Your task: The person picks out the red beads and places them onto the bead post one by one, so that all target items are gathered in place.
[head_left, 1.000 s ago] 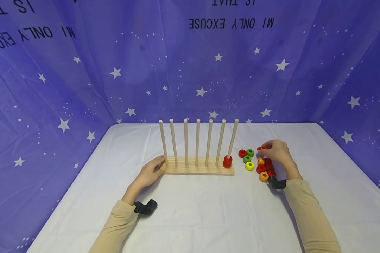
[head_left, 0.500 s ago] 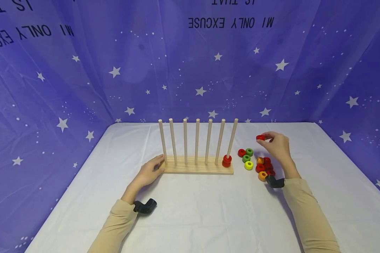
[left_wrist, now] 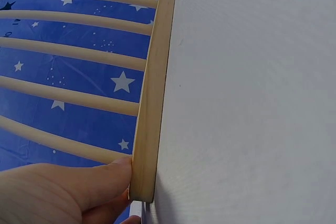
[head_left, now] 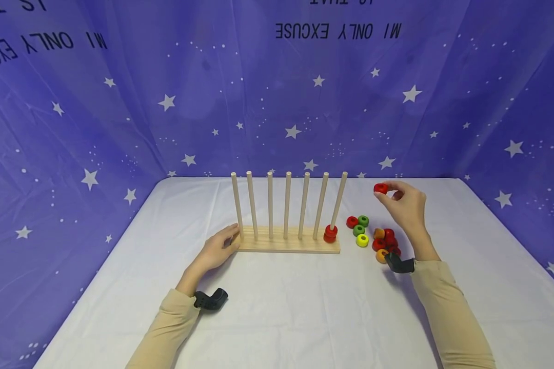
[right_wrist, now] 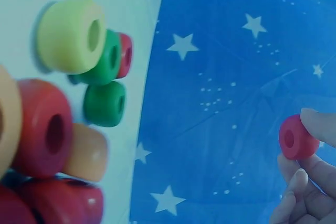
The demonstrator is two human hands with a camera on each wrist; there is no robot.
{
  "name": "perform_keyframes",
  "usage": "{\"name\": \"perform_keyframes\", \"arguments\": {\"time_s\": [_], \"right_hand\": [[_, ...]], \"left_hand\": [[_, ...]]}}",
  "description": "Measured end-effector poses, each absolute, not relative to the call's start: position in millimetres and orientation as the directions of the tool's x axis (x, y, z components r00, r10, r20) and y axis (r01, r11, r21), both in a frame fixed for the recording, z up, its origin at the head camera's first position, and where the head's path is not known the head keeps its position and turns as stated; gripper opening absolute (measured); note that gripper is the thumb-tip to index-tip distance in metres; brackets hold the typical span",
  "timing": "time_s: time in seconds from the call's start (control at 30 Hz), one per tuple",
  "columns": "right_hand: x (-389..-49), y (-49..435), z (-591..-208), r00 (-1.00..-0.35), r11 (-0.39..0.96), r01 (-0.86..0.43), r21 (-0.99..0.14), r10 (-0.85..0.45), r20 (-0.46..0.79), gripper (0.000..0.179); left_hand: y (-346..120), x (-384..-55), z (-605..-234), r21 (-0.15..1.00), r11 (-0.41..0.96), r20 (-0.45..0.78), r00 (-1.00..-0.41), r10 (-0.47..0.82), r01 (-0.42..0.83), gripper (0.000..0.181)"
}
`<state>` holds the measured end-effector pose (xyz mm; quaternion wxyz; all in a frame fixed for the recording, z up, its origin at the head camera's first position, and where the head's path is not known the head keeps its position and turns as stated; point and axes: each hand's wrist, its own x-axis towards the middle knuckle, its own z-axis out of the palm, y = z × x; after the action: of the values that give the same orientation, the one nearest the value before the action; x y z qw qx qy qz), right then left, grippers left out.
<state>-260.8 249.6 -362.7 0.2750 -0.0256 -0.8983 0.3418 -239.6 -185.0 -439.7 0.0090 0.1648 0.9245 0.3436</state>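
Note:
At the left end of a wooden peg stand (head_left: 286, 247), my left hand (head_left: 218, 248) grips the base; in the left wrist view its thumb (left_wrist: 105, 179) presses against the wood near the end peg. Several upright pegs rise from the base, and red beads (head_left: 330, 234) sit at the bottom of the rightmost one. My right hand (head_left: 406, 207) holds a red bead (head_left: 380, 188) in the air between thumb and fingers, to the right of the stand. The right wrist view shows this bead's hole (right_wrist: 289, 138) facing the camera.
Between the stand and my right forearm lie loose beads: a yellow one (head_left: 362, 240), green ones (head_left: 363, 221), orange ones (head_left: 381, 255) and several red ones (head_left: 379, 244). A white cloth (head_left: 277, 307) covers the table. A purple starry curtain (head_left: 240, 102) stands behind it.
My right hand has lifted the red bead up and away from the loose beads, toward the back of the table. My left hand has stayed at the stand's left end.

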Motion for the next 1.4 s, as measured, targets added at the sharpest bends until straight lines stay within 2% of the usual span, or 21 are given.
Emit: {"name": "perform_keyframes", "arguments": {"time_s": [0.53,1.0,1.4], "right_hand": [[-245.5,230.9,-339.6,-0.763,0.731,-0.298,-0.614,0.205,0.613,0.031],[-239.3,214.9,-322.9,-0.655,0.681,-0.458,-0.572,0.177,0.735,0.03],[-231.9,199.8,-316.1,-0.621,0.623,-0.533,-0.573,0.172,0.764,0.03]], "left_hand": [[-184.5,-239.1,-440.6,0.65,0.705,0.078,-0.948,0.309,0.283,0.05],[-185.3,-239.7,-440.1,0.635,0.707,0.108,-0.942,0.318,0.312,0.048],[-185.0,-240.2,-442.4,0.646,0.705,0.098,-0.948,0.303,0.293,0.048]]}}
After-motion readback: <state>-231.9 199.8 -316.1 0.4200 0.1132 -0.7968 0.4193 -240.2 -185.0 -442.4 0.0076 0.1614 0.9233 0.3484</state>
